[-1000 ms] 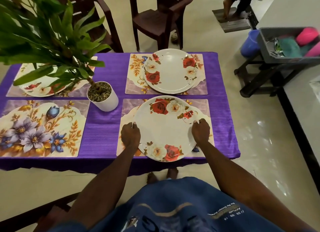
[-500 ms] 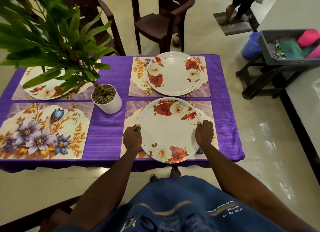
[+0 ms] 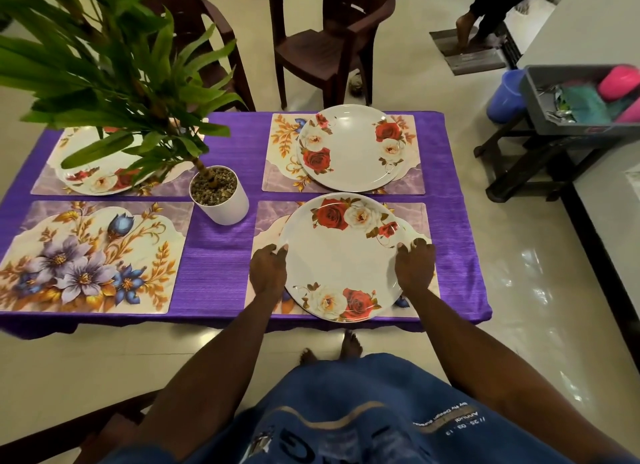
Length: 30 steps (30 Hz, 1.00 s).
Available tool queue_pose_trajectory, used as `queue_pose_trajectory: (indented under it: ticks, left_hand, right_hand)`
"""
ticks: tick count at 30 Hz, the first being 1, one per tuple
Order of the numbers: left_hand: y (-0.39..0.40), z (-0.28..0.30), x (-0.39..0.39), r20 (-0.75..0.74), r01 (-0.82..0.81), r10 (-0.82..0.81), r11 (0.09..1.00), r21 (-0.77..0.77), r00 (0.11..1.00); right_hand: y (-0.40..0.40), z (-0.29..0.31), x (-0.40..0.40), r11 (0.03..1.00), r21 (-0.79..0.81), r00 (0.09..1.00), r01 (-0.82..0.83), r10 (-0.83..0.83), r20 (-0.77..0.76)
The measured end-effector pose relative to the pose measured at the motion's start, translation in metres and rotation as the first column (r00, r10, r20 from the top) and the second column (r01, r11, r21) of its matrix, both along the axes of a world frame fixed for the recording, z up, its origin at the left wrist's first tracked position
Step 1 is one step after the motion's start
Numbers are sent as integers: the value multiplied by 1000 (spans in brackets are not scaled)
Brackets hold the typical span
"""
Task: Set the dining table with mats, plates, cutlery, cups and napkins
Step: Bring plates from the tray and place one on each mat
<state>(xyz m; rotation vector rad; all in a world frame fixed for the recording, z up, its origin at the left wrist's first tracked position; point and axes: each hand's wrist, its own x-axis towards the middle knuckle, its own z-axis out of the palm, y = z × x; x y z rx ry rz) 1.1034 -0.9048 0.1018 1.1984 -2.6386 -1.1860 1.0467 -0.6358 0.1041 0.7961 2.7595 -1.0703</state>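
Note:
A white plate with red roses lies on the near right floral mat. My left hand grips its left rim and my right hand grips its right rim, fingers curled over the edge. A second rose plate sits on the far right mat. A third plate lies on the far left mat, partly hidden by leaves. The near left mat with blue and lilac flowers carries nothing.
A potted plant in a white pot stands mid-table on the purple cloth. Brown chairs stand behind the table. At the right a grey bin on a dark stand holds cutlery, cloths and pink cups. Another person's feet are at the back.
The plate stays on the near right mat with both hands on its rim. The view has shifted slightly, so the table sits a little lower in the picture.

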Motion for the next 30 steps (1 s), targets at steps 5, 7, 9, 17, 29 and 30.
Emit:
queue_pose_trajectory:
  ticks: [5,7,9,17,29,30]
  left_hand:
    - [5,2,4,38,-14,17,998,-64,999]
    - [6,2,3,41,-16,19,997,-75,999]
    - [7,4,1,46,-24,29,995,-95,999]
    - [17,8,-2,41,-128,133,985,-119,990]
    - [3,14,6,-265,-244,233,970,-9,936]
    - [-2,15,10,-277,-262,250,965,-5,928]
  right_hand:
    - [0,2,7,997,80,999,-9,12,-36]
    - [-2,4,7,997,79,999,-22,25,-43]
    - [-5,7,4,999,45,999,14,-12,-35]
    - [-18,18,-1,986,-17,986,166,-166,1]
    - [-42,35,-10,989,-108,994,102,-106,-33]
    - [-47,34,-9,992,-112,997,59,-64,-38]
